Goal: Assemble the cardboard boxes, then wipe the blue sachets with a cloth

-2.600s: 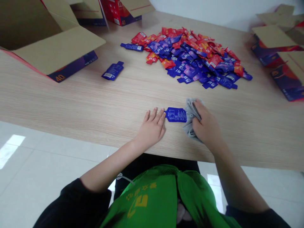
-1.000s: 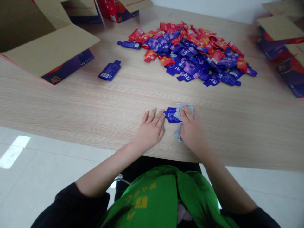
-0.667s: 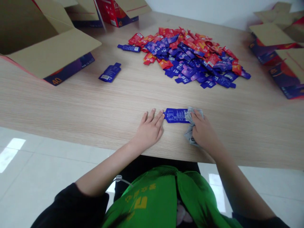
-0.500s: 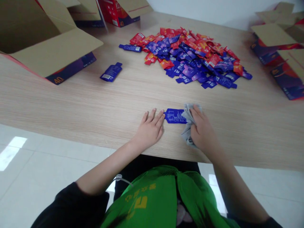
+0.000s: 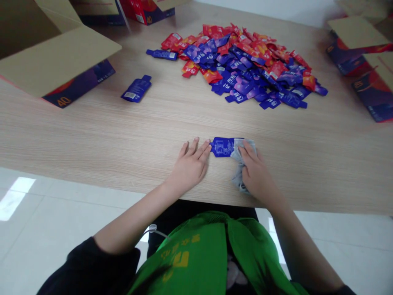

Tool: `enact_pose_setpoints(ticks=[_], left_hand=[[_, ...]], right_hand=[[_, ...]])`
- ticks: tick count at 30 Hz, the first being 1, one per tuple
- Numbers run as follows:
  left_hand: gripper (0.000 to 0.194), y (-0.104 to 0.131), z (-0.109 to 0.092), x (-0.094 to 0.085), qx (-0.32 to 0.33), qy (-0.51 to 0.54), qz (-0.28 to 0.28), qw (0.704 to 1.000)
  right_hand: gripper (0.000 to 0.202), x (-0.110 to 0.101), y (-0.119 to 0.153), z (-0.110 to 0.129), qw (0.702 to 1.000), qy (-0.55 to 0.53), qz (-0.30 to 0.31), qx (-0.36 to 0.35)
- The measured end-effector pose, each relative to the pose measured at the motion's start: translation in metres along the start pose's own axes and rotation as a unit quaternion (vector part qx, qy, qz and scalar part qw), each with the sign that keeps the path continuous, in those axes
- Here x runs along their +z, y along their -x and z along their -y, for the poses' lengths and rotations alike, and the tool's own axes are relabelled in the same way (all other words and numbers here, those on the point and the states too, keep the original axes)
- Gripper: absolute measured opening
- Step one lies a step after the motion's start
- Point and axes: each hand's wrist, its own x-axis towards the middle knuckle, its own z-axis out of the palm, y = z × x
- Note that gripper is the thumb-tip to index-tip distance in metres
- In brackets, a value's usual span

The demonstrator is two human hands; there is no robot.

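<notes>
While your left hand (image 5: 190,166) lies flat, fingers slightly spread and empty, its fingertips touch the spout end of one blue pouch (image 5: 221,147) at the centre of the frame. Your right hand (image 5: 257,172) holds one bunched grey cloth (image 5: 236,150) against that pouch's right end, fingers pressed down on it.

Work on this pouch looks partway through, I judge: cloth covers one end, and the printed left part lies bare. Whether any others are done, you cannot tell from here.

Farther out on the table (image 5: 92,139), count one lone blue pouch (image 5: 136,89) at upper left, and one heap of red and blue pouches (image 5: 248,65) at upper centre, too overlapped to number. Three cartons (image 5: 58,61) show at upper left; at least two open boxes (image 5: 373,96) stand at upper right.
</notes>
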Motion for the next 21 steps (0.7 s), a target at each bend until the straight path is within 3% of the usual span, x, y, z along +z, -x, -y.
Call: enact_pose_setpoints(ticks=[8, 10, 13, 17, 21], left_hand=[[0.056, 0.000, 0.002, 0.000, 0.009, -0.004, 0.002, 1.000], [0.055, 0.001, 0.002, 0.000, 0.015, -0.003, 0.004, 1.000], [0.054, 0.001, 0.002, 0.001, 0.018, -0.005, -0.003, 1.000], [0.053, 0.002, 0.000, 0.001, 0.008, -0.007, -0.007, 1.000], [0.052, 0.003, -0.001, 0.001, 0.008, -0.006, -0.001, 1.000]], right_hand=[[0.061, -0.018, 0.006, -0.021, 0.996, -0.010, 0.012, 0.092], [0.062, -0.024, 0.001, -0.011, 0.994, -0.032, -0.014, 0.100], [0.065, -0.020, -0.014, 0.018, 0.996, -0.063, -0.047, 0.052], [0.066, 0.006, -0.038, 0.055, 0.998, -0.055, -0.030, 0.006], [0.062, 0.024, -0.043, 0.062, 0.999, -0.028, -0.009, -0.013]])
